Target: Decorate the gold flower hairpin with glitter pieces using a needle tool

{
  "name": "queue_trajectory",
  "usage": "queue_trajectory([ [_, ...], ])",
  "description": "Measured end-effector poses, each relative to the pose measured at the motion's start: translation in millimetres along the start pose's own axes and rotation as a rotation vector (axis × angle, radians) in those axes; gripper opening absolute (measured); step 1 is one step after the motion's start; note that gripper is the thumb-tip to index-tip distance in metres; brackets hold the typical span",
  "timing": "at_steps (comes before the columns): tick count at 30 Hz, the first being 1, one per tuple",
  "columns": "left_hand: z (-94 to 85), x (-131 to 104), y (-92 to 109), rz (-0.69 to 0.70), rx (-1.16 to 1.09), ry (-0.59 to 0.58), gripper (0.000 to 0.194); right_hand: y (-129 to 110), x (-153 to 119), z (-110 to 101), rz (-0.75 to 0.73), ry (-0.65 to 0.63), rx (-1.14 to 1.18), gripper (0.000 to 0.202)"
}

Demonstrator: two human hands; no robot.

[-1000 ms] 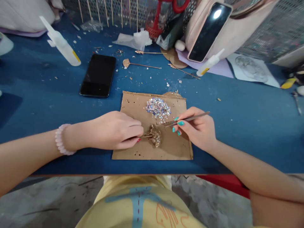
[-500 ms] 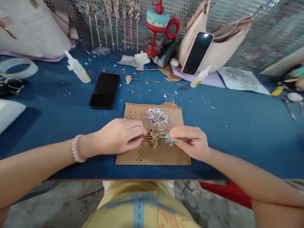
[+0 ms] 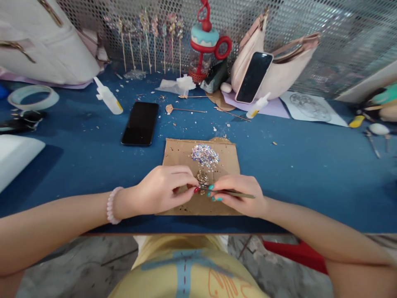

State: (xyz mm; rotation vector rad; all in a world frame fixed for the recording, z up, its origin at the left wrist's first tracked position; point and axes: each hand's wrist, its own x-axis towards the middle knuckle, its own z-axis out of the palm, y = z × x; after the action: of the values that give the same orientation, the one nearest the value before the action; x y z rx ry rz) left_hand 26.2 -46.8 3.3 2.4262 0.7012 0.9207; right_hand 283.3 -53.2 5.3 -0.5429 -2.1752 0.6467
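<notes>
My right hand pinches a thin metal tool, like tweezers, whose tip points left toward my left fingertips. A small golden ornament lies between the two hands, above the cardboard. My left hand is closed in a pinch at the ornament's left side; what sits between its fingertips is too small to make out. Just beyond the ornament, a pile of glittering sequins rests on the cardboard. Fingers partly cover the ornament.
A black phone lies left of the cardboard. Glue bottles, golden sticks and a propped phone are further back. Bags, a red-and-blue cup and a tape roll also stand around.
The tweezers-like tool is now in my right hand, where thin sticks showed between the hands before. Both hands have drawn closer together over the ornament. The view has shifted slightly.
</notes>
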Motion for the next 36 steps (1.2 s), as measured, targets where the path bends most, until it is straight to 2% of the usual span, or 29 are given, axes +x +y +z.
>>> queue_trajectory([
  [6,2.6,0.4,-3.0,0.001,0.018,0.038,0.020,3.1,-3.2,0.1,0.059,0.009,0.004,0.017],
  [20,4.3,2.9,-0.6,-0.056,-0.077,0.041,0.022,3.4,-3.2,1.5,0.045,0.009,-0.016,0.021],
  [28,1.7,3.0,1.4,-0.101,-0.176,0.022,0.015,2.7,1.6,2.8,-0.014,0.059,-0.068,0.025],
  [36,-4.3,7.1,0.0,-0.157,-0.298,0.028,0.019,5.0,2.7,1.3,-0.045,0.097,0.017,0.019],
])
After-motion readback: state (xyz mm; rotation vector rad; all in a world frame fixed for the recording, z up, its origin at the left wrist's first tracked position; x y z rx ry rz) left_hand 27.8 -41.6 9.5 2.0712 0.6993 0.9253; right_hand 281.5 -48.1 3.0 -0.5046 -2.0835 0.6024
